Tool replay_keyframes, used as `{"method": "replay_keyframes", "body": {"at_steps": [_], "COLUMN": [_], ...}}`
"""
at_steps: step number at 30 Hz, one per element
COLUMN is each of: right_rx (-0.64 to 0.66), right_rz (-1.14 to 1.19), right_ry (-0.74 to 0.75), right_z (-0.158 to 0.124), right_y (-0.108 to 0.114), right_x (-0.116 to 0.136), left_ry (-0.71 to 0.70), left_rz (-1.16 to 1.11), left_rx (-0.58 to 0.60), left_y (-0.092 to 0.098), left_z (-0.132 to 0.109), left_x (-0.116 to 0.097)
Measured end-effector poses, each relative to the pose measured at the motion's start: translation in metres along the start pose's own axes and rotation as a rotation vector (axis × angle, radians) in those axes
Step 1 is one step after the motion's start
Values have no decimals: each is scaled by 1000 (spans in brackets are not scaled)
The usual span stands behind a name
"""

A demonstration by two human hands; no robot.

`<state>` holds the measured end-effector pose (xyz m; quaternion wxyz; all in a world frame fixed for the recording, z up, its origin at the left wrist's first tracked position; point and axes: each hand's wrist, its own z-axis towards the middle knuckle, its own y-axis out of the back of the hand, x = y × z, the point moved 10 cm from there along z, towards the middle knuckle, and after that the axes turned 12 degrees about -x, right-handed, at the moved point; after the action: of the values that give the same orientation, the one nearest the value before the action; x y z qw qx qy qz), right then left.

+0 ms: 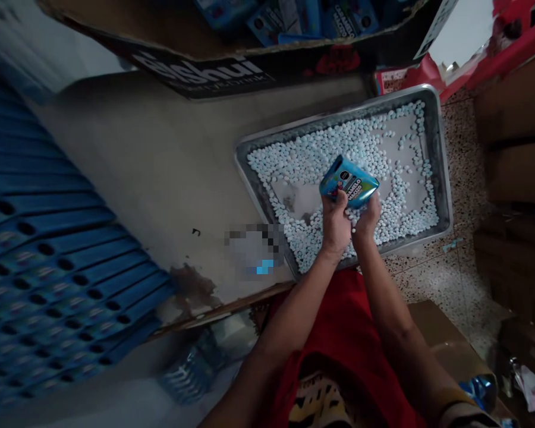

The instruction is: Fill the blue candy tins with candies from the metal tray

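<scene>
A shiny blue candy pouch (pixel 351 182), printed with "caramelo", is held tilted above a metal tray (pixel 444 172). My left hand (pixel 336 224) grips its lower left side, with the thumb across the printed front. At the pouch's lower right edge, my right hand (pixel 367 220) is closed against it, the fingertips partly hidden behind the pouch. Small pale blue-white candies (pixel 312 145) cover much of the tray in loose heaps. A few candies show in the gap between my two hands.
Rows of blue boxes (pixel 71 238) are stacked on the left. A dark cardboard box (pixel 232 71) holding more blue packs stands behind the tray. The worn table (pixel 129 160) lies left of the tray, and brown cartons (pixel 512 125) are stacked at right.
</scene>
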<state>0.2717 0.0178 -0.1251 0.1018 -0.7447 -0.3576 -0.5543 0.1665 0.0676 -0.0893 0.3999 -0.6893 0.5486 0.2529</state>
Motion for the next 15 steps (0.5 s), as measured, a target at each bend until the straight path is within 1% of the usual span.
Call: {"method": "replay_keyframes", "body": {"at_steps": [1, 3, 5, 6, 8, 10, 12, 15], "right_rx": [-23, -123, -94, -56, 19, 56, 70, 94], "right_rz": [87, 317, 533, 626, 753, 845, 902, 968], "right_ry": [-54, -178, -307, -363, -410, -394, -364, -378], "right_z": [4, 11, 11, 8, -1, -11, -22, -37], "right_y": [1, 7, 2, -2, -5, -4, -4, -14], "right_x": [-2, -3, 4, 12, 36, 70, 105, 150], "left_ry": [-60, -205, -371, -456, -594, -677, -724, -777], "left_rz": [33, 165, 350, 441, 604, 729, 797, 794], "left_rx": [26, 31, 6, 2, 41, 116, 164, 154], "left_y": [3, 20, 42, 52, 65, 71, 73, 74], "left_z": [-1, 1, 5, 6, 7, 6, 5, -1], "left_x": [-16, -52, -89, -106, -130, -138, -139, -140]}}
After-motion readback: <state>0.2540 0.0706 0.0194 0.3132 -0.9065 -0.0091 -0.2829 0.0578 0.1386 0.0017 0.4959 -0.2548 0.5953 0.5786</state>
